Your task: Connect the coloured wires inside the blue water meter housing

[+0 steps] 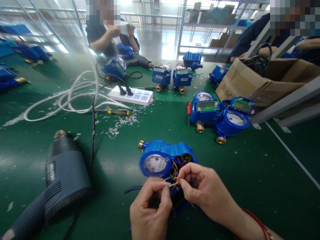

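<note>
A blue water meter [162, 160] lies open on the green table [250, 173] in front of me, its round dial facing up and coloured wires [175, 168] spilling from its open compartment. My left hand [150, 210] and my right hand [202, 190] meet just below it. Both pinch the ends of thin wires [172, 181] between thumb and forefinger, close together. A red string circles my right wrist.
A dark heat gun [62, 180] lies at the left. Beyond are a white power strip [135, 96], a coil of white cable [65, 100], a yellow-handled screwdriver [117, 112], several more blue meters [220, 115], a cardboard box [265, 80], and two seated people across the table.
</note>
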Available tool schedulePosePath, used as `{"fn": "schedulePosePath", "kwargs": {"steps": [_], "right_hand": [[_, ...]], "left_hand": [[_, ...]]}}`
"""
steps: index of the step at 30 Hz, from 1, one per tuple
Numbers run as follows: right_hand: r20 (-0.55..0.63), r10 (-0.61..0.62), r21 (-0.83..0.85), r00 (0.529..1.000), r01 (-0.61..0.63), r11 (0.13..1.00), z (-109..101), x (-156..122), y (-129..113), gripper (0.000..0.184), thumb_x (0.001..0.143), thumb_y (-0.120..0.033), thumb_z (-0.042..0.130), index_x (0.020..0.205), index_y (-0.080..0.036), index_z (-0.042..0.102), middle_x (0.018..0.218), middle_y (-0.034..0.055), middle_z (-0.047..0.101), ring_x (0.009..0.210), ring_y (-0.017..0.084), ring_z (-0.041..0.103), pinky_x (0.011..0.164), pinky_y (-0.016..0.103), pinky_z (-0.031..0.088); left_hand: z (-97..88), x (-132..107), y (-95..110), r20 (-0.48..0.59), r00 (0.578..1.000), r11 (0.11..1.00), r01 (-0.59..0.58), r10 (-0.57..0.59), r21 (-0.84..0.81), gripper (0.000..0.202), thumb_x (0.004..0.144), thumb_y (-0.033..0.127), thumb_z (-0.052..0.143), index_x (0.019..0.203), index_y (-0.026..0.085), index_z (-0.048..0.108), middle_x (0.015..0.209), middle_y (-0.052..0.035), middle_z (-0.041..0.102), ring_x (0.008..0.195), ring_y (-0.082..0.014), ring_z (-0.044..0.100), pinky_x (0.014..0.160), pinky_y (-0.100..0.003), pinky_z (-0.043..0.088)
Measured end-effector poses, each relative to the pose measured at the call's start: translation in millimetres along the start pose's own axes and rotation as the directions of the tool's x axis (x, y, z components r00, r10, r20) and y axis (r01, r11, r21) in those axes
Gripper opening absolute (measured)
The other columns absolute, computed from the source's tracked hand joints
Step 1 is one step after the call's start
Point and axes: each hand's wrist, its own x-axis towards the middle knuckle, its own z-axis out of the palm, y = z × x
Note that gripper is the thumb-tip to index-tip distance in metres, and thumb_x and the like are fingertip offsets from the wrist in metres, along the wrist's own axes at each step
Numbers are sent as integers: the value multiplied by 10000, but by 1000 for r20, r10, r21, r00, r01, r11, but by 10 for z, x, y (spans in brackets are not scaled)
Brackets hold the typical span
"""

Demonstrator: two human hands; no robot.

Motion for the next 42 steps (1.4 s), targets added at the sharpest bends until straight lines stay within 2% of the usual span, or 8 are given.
{"fn": "schedulePosePath", "kwargs": {"steps": [15, 19, 24, 29, 35, 40, 42], "right_hand": [[-11, 4, 23, 1000, -3, 1000, 12, 10, -5, 41, 724, -139, 532, 729, -167, 561, 595, -46, 511, 507, 69, 433, 461, 174, 354], [-11, 15, 25, 1000, -15, 1000, 6, 5, -22, 29, 728, -152, 524, 719, -168, 546, 581, -46, 508, 478, 62, 409, 421, 163, 335], [-23, 21, -1, 1000, -21, 1000, -73, -32, -17, 37, 756, -174, 507, 744, -173, 543, 562, -63, 472, 412, 47, 351, 362, 159, 286], [-8, 0, -32, 1000, 0, 999, -130, -91, 3, 55, 787, -185, 512, 762, -174, 560, 619, -43, 511, 523, 73, 444, 484, 179, 373], [10, 29, -27, 1000, -29, 999, -127, -95, 22, 63, 822, -217, 488, 808, -177, 535, 627, -42, 513, 533, 84, 450, 503, 202, 380], [-13, 29, 20, 999, -29, 999, -102, -76, 61, 48, 838, -220, 470, 820, -189, 501, 637, -50, 507, 543, 80, 467, 512, 196, 391], [-3, 26, 43, 1000, -26, 999, -93, -85, 62, 47, 852, -221, 458, 834, -194, 492, 643, -52, 513, 546, 76, 470, 514, 189, 390]], "left_hand": [[26, -6, -18, -52, 998, 999, 30, -32, -34, 139, 713, 271, 619, 634, 165, 576, 627, 16, 531, 550, -91, 470, 488, -173, 363], [21, -4, -33, -47, 996, 996, 69, -71, -58, 139, 706, 279, 628, 644, 165, 580, 627, 23, 534, 532, -78, 455, 487, -162, 356], [-54, 30, -60, -101, 984, 988, 141, -147, -66, 155, 711, 309, 632, 672, 169, 578, 576, 48, 497, 504, -63, 407, 505, -159, 338], [-101, 39, -72, -60, 979, 977, 188, -195, -104, 196, 702, 338, 646, 653, 167, 565, 568, 53, 487, 535, -64, 418, 538, -149, 341], [-115, 8, -88, -41, 981, 977, 186, -191, -103, 189, 708, 331, 636, 644, 170, 561, 571, 53, 479, 553, -70, 421, 550, -150, 343], [-178, 7, -203, 15, 986, 986, 167, -166, -9, 198, 749, 355, 604, 674, 176, 563, 628, 36, 528, 600, -86, 463, 578, -164, 373], [-211, 6, -250, 47, 993, 992, 104, -108, 77, 189, 772, 369, 588, 740, 184, 565, 683, 24, 561, 651, -102, 512, 613, -179, 406]]}}
